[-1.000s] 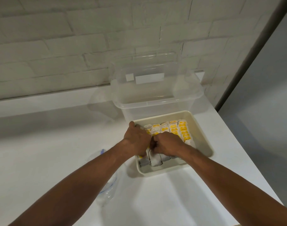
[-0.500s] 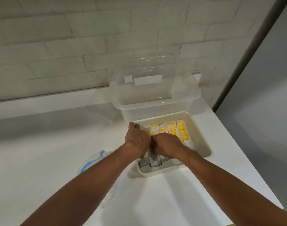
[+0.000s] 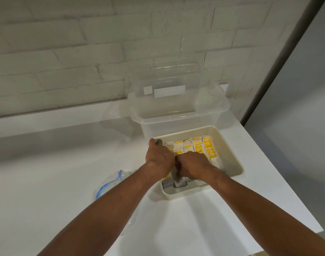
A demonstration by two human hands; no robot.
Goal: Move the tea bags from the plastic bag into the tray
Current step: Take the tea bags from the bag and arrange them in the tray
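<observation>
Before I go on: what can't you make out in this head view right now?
Fingers of the left hand and right hand: curled down out of sight among the tea bags, so the grip is unclear.
Tea bags beneath both hands: covered by them.
Plastic bag: partly behind the left forearm; whether it holds any tea bags is unclear.
Print on the yellow labels: too small to read.

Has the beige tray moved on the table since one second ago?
No. The tray keeps its place: its far rim still lies right in front of the clear box, as before.
</observation>
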